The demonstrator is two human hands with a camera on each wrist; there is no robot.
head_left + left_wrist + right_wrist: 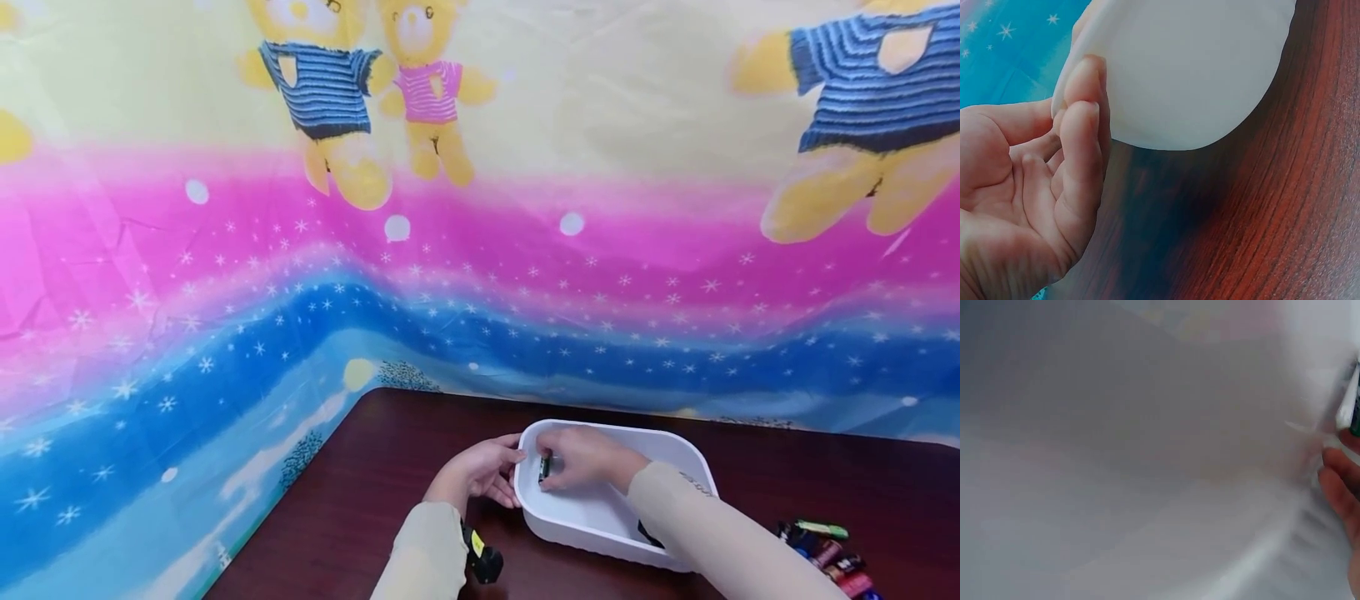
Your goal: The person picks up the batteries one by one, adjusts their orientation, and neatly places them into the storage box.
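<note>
A white plastic basin [585,537] with rounded corners stands on the table. My left hand [480,471] holds its left end, thumb at the rim and fingers against the outer wall. Up close in the left wrist view, those fingers [1082,150] lie along the white wall [1197,75]. My right hand [583,458] reaches down inside the basin near that same end. It pinches a small dark green battery [543,469] between thumb and fingers. At the right edge of the right wrist view, the battery [1355,409] is partly cut off beside the fingertips.
Several batteries [828,554] in mixed colours lie in a pile right of the basin, partly behind my right sleeve [720,525]. The dark wood table [352,500] meets a printed cloth backdrop [465,275] at its left and far edges.
</note>
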